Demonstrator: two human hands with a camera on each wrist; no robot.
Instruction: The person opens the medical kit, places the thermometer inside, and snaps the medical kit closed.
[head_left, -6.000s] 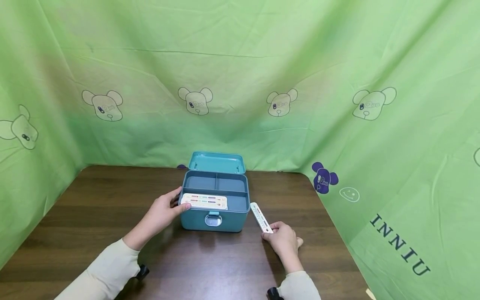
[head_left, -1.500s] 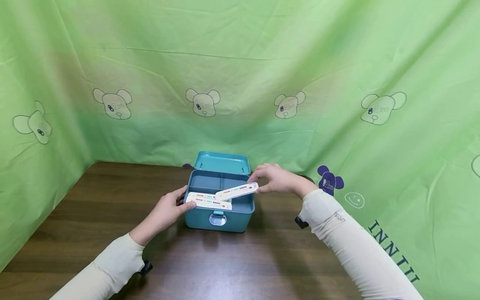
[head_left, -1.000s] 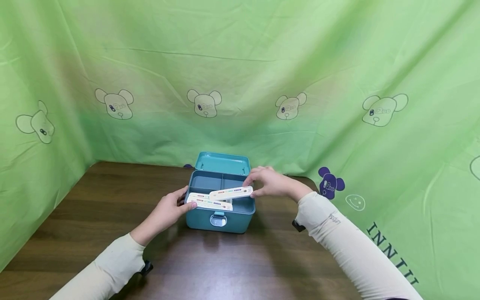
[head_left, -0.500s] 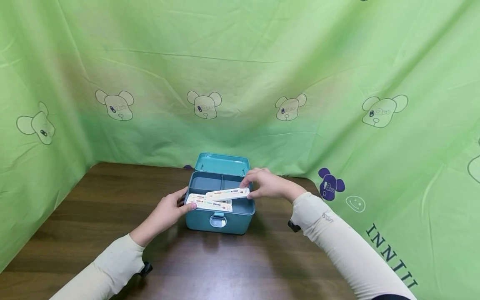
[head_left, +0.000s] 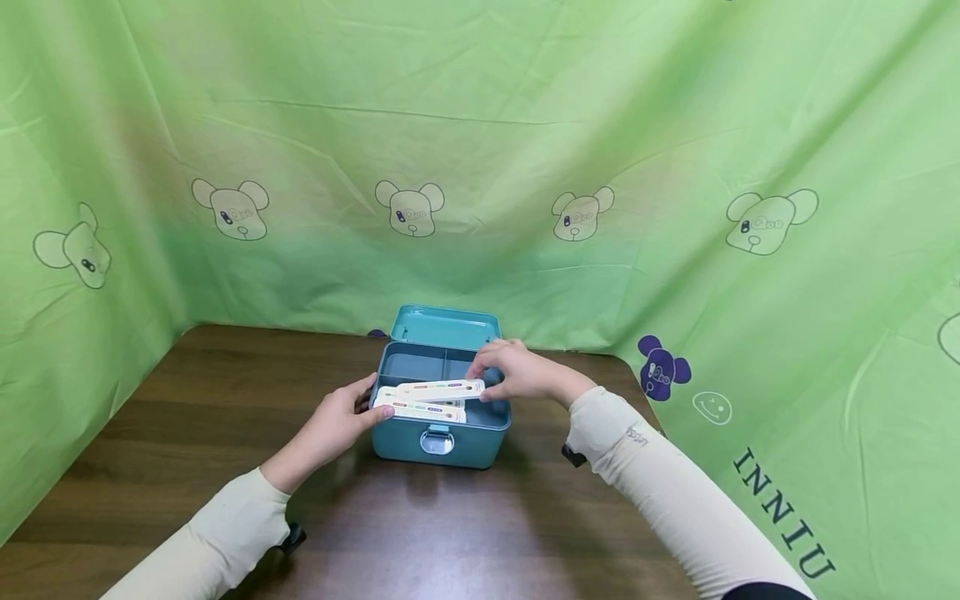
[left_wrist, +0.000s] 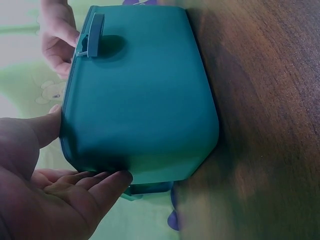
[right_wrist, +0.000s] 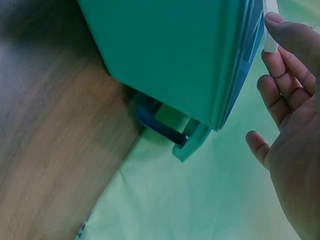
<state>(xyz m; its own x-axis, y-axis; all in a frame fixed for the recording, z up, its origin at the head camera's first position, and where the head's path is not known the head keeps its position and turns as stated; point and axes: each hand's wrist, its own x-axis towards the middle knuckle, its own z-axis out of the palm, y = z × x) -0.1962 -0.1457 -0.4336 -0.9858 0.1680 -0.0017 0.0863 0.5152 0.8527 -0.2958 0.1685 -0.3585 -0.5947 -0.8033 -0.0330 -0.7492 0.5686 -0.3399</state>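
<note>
A teal storage box (head_left: 441, 442) with its lid (head_left: 445, 327) tipped back stands on the table. My left hand (head_left: 336, 427) holds its front left corner, thumb over the rim and fingers along the side wall, as the left wrist view also shows. Above the front compartment, my right hand (head_left: 517, 372) pinches the right end of a slim white box (head_left: 441, 390) with coloured print. Its left end overlaps other slim white boxes (head_left: 420, 409) lying in that compartment's left part. In the right wrist view, thumb and fingers squeeze the end of the white box (right_wrist: 270, 42).
Behind the front compartment are two smaller compartments (head_left: 411, 363) split by a divider. A metal latch (head_left: 437, 439) sits on the box's front. The brown wooden table (head_left: 420, 533) ends at a green curtain (head_left: 480, 125) behind and on both sides.
Six seconds ago my right hand held the slim white box over the table, right of the storage box. Over the last second it has moved left with it above the compartment. My left hand stayed put.
</note>
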